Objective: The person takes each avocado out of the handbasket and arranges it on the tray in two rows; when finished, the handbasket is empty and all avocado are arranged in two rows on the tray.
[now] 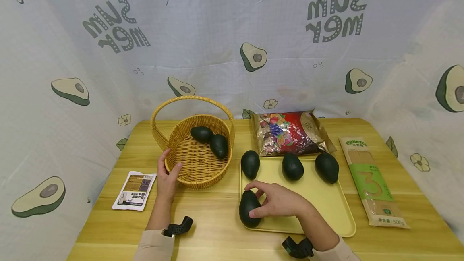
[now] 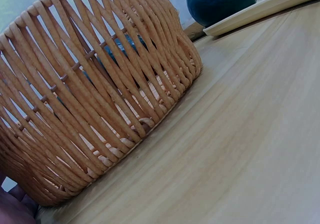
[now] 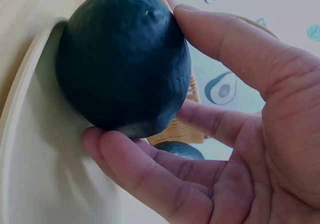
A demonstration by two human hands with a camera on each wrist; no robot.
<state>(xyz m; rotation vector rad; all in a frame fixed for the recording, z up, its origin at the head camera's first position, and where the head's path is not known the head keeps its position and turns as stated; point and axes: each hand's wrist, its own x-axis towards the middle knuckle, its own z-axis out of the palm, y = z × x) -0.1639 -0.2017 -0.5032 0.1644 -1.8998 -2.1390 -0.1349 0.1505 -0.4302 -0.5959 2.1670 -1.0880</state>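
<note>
Right hand [image 1: 277, 202] is curling its fingers round the avocado [image 1: 249, 208] at the yellow tray's [image 1: 326, 200] near-left corner, while the left hand [image 1: 167, 178] is gripping the basket [image 1: 197, 160] rim beyond it; the smooth, rounded fruit could slip from a shallow grasp.

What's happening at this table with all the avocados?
A person sits at a wooden table. Their right hand grips an avocado at the near left corner of a yellow tray, where three more avocados lie along the far edge. Their left hand holds the rim of a wicker basket, which already has two avocados inside. A candy bag and a noodle pack lie nearby.
</note>
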